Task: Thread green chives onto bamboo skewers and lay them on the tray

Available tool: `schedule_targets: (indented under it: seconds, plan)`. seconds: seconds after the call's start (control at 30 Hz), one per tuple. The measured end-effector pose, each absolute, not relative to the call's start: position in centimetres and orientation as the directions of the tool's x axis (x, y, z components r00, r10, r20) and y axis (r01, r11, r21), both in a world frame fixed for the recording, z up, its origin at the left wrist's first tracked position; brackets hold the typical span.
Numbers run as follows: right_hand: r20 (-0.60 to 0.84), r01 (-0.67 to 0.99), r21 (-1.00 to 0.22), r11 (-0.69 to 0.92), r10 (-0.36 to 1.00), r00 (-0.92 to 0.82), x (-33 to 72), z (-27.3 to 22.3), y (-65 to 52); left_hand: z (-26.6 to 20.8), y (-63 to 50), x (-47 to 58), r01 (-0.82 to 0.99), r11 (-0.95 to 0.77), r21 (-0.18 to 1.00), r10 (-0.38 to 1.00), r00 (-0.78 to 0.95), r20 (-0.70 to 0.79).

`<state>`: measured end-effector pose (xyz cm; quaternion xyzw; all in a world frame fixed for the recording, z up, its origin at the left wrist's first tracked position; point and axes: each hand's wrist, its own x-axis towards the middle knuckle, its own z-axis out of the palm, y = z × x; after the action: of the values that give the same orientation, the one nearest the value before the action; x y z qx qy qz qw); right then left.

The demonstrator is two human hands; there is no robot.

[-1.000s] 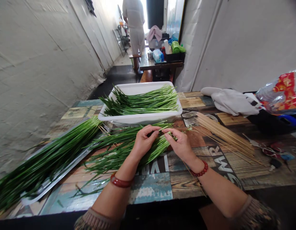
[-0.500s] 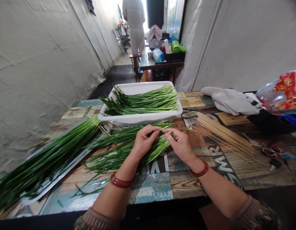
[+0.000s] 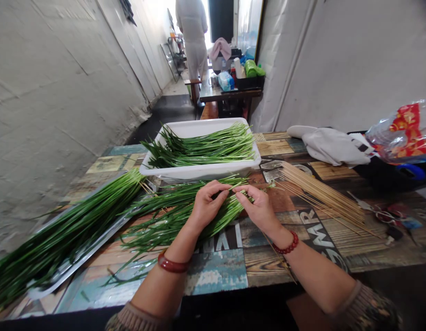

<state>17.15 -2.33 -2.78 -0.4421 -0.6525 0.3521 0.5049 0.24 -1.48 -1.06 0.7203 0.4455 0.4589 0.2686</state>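
Observation:
My left hand (image 3: 209, 202) and my right hand (image 3: 256, 204) almost meet at the fingertips, each closed in a pinch on thin green chive stems. Under them a loose pile of garlic chives (image 3: 158, 227) lies on the table, pale stem ends to the right, dark leaves to the left. Past my hands stands a white plastic tub (image 3: 199, 173) with more chives (image 3: 206, 146) inside. To the left, a thick bundle of chives (image 3: 85, 220) rests on a long tray (image 3: 66, 276). The exact stems between my fingers are partly hidden.
Bamboo skewers (image 3: 319, 195) lie fanned out on the right of the patterned table (image 3: 220, 273). Beyond them are scissors (image 3: 363, 202), a pale cap (image 3: 328, 145) and a clear plastic bag with red print (image 3: 402, 128). A person (image 3: 194, 37) stands far back near another table (image 3: 216, 94).
Both hands stay nearly in place, still pinching, with only small finger movements. The whole view has shifted very slightly.

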Motion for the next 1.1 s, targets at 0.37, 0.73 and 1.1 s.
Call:
schedule_targets:
  seconds: [0.37,0.73,1.1]
  plan:
    - [0.329,0.219,-0.912,0.347,0.937,-0.118,17.21,-3.23,-2.10,-0.89,-1.56,0.42,0.461,-0.476,0.749,0.873,0.150,0.463]
    - [0.293,0.139,-0.943,0.303,0.952,-0.085,16.91,-3.27,-2.31,-1.18,-1.45,0.45,0.487,-0.515,0.705,0.849,0.176,0.498]
    - [0.335,0.220,-0.913,0.342,0.940,-0.073,16.86,-3.58,-2.26,-1.28,-1.47,0.47,0.484,-0.511,0.710,0.855,0.202,0.477]
